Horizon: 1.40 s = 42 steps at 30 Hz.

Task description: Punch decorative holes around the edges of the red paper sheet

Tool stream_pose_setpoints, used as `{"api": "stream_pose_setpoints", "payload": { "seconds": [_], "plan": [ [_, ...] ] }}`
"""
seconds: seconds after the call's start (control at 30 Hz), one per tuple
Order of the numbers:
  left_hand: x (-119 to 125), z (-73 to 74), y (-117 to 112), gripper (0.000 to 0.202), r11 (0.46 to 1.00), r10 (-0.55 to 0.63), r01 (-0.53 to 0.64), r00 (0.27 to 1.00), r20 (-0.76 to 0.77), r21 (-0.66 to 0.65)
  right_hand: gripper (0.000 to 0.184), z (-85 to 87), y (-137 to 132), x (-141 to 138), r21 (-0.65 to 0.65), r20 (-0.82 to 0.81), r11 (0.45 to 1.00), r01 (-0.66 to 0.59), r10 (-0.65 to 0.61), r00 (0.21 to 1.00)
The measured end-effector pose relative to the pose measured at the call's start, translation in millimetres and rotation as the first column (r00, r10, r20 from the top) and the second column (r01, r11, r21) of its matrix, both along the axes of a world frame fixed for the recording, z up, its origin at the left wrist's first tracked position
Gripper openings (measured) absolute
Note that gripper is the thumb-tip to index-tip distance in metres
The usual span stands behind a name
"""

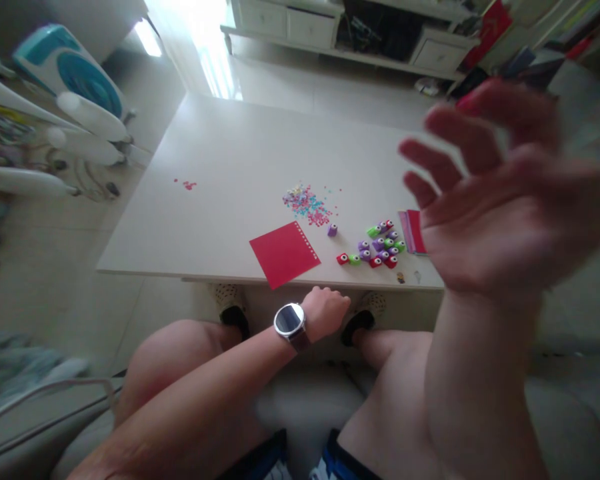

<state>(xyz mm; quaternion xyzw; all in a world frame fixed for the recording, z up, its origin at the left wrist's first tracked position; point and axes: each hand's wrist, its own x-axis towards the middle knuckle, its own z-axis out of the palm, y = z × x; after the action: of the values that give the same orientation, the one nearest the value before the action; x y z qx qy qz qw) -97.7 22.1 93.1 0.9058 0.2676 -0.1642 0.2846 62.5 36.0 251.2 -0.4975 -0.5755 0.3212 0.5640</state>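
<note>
My left hand (pixel 325 312), with a round watch (pixel 289 320) on its wrist, hangs just in front of the table's near edge. Its fingers are curled in, and whatever they may hold is hidden. My right hand (pixel 485 193) is raised high at the right, blurred, palm in view and fingers apart, with nothing visible in it. A red paper sheet (pixel 285 255) with a row of punched holes along its right side lies at the near edge. One purple paper punch (pixel 333 230) stands beside it. Several red, green and purple punches (pixel 379 245) cluster further right.
Small coloured paper bits (pixel 307 203) lie heaped mid-table, and several red bits (pixel 189 185) sit at the left. A stack of coloured paper (pixel 413 232) is partly behind my right hand. A white cabinet (pixel 310 28) stands beyond the white table (pixel 220 140).
</note>
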Motion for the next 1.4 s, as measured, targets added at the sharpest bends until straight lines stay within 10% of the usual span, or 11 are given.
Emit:
{"api": "stream_pose_setpoints", "payload": {
  "seconds": [0.27, 0.87, 1.4],
  "plan": [
    [-20, -12.4, 18, 0.029, 0.995, 0.024, -0.026, 0.999, 0.021, 0.097, 0.02, -122.0, 43, 9, -0.295, 0.228, 0.935, 0.194, -0.129, 0.965],
    [-29, -22.3, 3, 0.041, 0.975, 0.127, -0.122, 0.992, -0.017, 0.188, 0.012, -165.2, 39, 25, -0.387, 0.708, 0.873, 0.297, 0.075, 0.702],
    [-31, -27.7, 10, 0.06, 0.966, 0.173, -0.16, 0.984, -0.05, 0.205, 0.059, -215.0, 64, 1, -0.514, 0.709, 0.847, 0.14, 0.327, 0.625]
  ]
}}
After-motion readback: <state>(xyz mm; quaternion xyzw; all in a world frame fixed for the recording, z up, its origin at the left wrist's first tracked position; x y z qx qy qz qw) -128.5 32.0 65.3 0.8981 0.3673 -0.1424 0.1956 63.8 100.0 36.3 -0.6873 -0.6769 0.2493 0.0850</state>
